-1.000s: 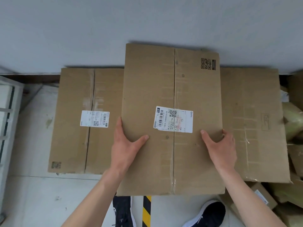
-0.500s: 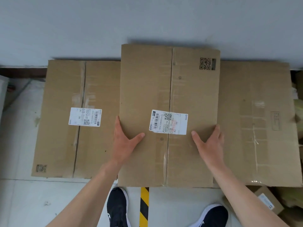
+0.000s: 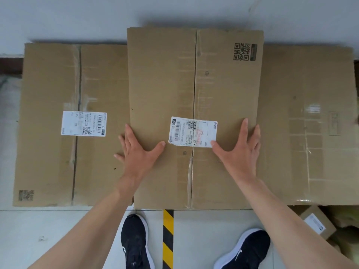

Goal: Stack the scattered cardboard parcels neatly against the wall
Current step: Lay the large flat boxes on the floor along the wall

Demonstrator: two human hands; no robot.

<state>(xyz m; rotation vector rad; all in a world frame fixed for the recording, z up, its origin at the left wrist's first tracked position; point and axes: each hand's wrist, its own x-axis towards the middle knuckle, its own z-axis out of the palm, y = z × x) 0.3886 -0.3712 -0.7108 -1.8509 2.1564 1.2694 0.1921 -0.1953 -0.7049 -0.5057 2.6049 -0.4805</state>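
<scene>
Against the wall [image 3: 174, 10], in the middle of the row, the centre parcel [image 3: 161, 84] sits with its far edge up by the plaster. It overlaps the left parcel [image 3: 48, 152] and the right parcel [image 3: 310, 152]. I judge that it rests on top of both, though I cannot see its underside.

What has just changed is the hold. Half a second ago both hands clasped the sides, with fingers wrapped over the edges and thumbs on the top face. Now the left hand [image 3: 137, 154] lies flat with fingers spread, straddling the parcel's left edge. The right hand [image 3: 240, 152] lies flat just inside the right edge, its thumb tip touching the shipping label [image 3: 192, 132]. Neither hand grasps anything; both have let go and only rest or press on the cardboard.

I read that as the placing being done: the parcel is down, and I am either patting it square or about to lift away.

Compared with a second ago, the parcel lies much the same against its neighbours, so it has hardly slid. The view itself has drawn nearer and shifted.

Loose goods remain at lower right, among them a small parcel [image 3: 316, 222] near the right shoe [image 3: 244, 249], so more stacking is left.
</scene>
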